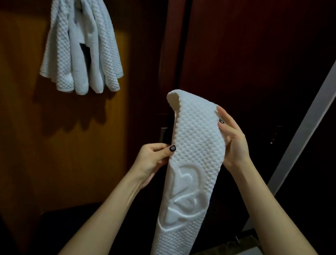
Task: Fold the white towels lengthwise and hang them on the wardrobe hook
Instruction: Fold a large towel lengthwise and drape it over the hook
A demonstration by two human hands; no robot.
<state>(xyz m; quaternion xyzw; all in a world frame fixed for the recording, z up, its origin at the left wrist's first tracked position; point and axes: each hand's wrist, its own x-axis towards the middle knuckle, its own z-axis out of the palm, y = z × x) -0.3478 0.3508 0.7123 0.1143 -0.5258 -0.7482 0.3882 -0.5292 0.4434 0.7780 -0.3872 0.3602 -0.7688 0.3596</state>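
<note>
At towel [197, 144] edges — left hand [152, 161], right hand [233, 142] pinching

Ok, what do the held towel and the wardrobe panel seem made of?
Held towel: soft white cloth, likely cotton; dimpled waffle weave, embossed hearts, limp drape. Wardrobe panel: glossy varnished wood or veneer; orange-brown, faint grain streaks.

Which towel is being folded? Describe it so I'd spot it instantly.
Find the dark wardrobe doors. Before them, the left hand and right hand hold one narrow towel upright. Unlike the hung towels upper left, it bears embossed hearts.
</note>
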